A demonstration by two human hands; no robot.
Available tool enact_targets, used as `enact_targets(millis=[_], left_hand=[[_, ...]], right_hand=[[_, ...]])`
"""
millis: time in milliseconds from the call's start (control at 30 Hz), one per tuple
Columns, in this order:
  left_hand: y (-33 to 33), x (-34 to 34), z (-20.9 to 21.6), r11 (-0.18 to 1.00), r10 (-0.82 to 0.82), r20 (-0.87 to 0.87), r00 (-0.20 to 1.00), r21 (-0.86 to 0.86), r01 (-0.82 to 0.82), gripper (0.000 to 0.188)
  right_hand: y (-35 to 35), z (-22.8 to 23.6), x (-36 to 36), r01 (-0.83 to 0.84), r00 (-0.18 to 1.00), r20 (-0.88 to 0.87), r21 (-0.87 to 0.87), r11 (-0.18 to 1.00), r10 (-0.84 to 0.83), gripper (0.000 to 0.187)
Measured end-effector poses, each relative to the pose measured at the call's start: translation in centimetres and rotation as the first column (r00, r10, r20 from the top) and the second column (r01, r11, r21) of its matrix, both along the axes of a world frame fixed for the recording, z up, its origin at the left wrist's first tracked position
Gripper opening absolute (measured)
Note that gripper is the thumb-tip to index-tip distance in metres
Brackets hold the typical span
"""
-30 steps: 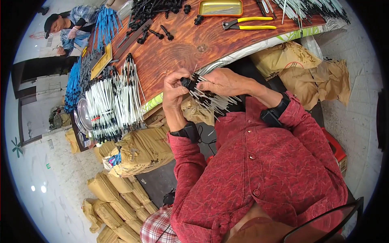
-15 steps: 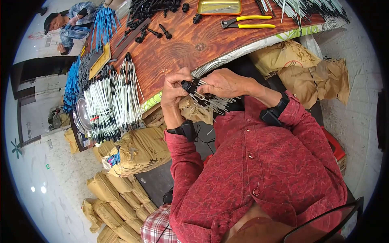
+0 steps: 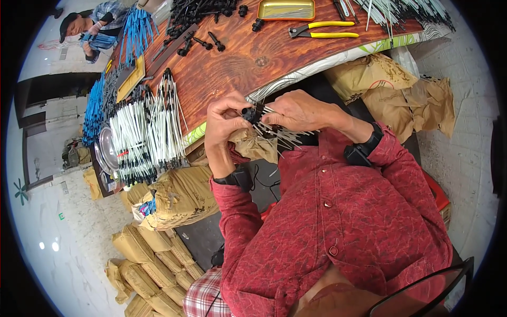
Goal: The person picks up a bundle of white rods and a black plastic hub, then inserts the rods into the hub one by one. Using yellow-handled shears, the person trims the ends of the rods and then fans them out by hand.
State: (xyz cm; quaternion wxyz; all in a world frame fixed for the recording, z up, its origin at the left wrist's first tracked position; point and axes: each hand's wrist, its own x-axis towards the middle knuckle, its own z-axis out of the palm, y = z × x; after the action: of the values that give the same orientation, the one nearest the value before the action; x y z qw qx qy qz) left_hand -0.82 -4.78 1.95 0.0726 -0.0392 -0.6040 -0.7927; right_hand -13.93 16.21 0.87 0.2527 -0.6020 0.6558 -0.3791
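Note:
My left hand (image 3: 224, 120) is closed, with thumb and fingers pinching a small black round fitting (image 3: 247, 113). Beside it, my right hand (image 3: 300, 111) grips a bundle of thin white rods (image 3: 285, 138) with dark ends. The fitting sits against the dark ends of the bundle; whether it is joined to one of the rods I cannot tell. Both hands are just off the near edge of the wooden table (image 3: 232, 68), above my lap. Part of the bundle is hidden by my right fingers.
Yellow-handled pliers (image 3: 327, 29), a shallow tray of thin pins (image 3: 287, 9) and a pile of black fittings (image 3: 195, 16) lie on the table. White rods (image 3: 129, 137) are stacked at left. Brown paper sacks (image 3: 179, 193) stand below. Another person (image 3: 90, 29) works at far left.
Both hands have shifted slightly, and the black fitting has moved a little right along with the rods. At far left, the other person's hands have changed position.

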Motion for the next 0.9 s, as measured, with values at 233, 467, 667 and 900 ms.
enact_targets(millis=[233,467,667,900], left_hand=[[0.0,-0.4,0.0,0.999,-0.031,-0.026,0.999,-0.01,0.03,0.037],[-0.5,-2.0,2.1,0.984,-0.168,-0.068,0.983,-0.079,0.163,0.037],[-0.8,-1.7,-0.5,0.983,-0.176,-0.01,0.984,-0.052,0.176,0.038],[-1.3,-0.3,1.7,0.973,-0.104,0.146,0.984,-0.189,0.131,0.04]], right_hand=[[0.3,0.4,0.2,-0.015,0.995,-0.099,-0.025,1.0,0.012,0.044],[1.1,3.3,0.2,0.046,0.988,-0.137,-0.162,0.986,-0.069,0.036],[1.3,1.0,1.0,0.096,0.986,-0.119,-0.139,0.986,-0.113,0.031],[0.9,0.9,1.0,0.064,0.992,-0.101,-0.11,0.992,-0.075,0.031]])
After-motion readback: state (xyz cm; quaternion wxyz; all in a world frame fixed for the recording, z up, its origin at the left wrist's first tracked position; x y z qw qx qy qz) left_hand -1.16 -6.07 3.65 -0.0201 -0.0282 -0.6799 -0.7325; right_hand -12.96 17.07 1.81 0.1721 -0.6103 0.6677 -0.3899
